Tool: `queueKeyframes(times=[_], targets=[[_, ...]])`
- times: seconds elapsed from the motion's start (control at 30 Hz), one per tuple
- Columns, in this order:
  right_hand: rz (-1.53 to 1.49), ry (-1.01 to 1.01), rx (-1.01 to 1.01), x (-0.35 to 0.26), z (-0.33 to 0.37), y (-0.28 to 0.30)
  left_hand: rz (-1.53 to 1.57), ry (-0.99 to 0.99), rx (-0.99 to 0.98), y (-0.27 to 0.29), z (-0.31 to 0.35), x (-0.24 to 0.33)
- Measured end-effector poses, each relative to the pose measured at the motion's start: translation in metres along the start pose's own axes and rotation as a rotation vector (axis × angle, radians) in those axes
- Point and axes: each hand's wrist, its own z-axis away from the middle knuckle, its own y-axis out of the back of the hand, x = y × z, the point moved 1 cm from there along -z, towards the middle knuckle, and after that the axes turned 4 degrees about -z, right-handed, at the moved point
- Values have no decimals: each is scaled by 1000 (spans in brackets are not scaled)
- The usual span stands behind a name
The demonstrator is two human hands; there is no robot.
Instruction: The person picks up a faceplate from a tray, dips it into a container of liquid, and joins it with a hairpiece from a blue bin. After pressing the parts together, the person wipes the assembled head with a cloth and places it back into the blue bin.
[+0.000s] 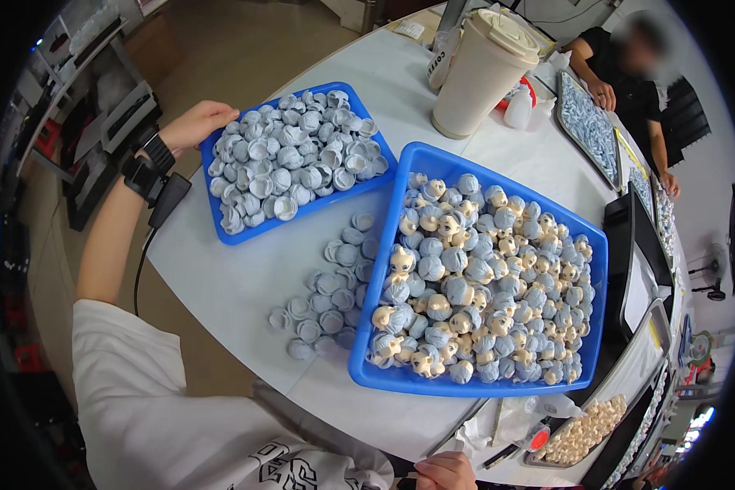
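Note:
My left hand (200, 122), with a black strapped device on the wrist, grips the upper left rim of a shallow blue tray (228, 238). Hollow grey-blue doll hair shells (290, 157) fill that tray. More loose shells (331, 300) lie on the white table beside it. To the right, a deeper blue bin (474, 390) is heaped with small doll heads (402, 260), cream-faced with grey-blue hair. My right hand (445, 472) is at the lower edge of the view, fingers curled; whatever may be in them is hidden.
A tall beige lidded cup (486, 72) and a small white bottle (518, 108) stand behind the bin. Cream parts fill a tray (567, 464) at the lower right. Across the table a person in black (629, 82) works beside a tray of blue-grey pieces (588, 126).

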Motion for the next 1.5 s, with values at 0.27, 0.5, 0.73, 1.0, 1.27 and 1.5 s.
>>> queueKeyframes(times=[0.27,0.5,0.73,1.0,1.27,1.5], targets=[[3,19,41,-4,9,-3,-22,30,37,0,-22,16],[-155,79,354,12,24,-15,-361,-410,636,-42,115,100],[-250,32,337,5,22,-22,-450,-622,32,-146,134,140],[-216,-94,409,15,39,-13,-595,-450,-173,-171,106,146],[-230,-50,422,26,41,-6,-373,-573,-75,-184,100,140],[-256,-66,427,32,48,3,-273,-528,-96,-181,98,133]])
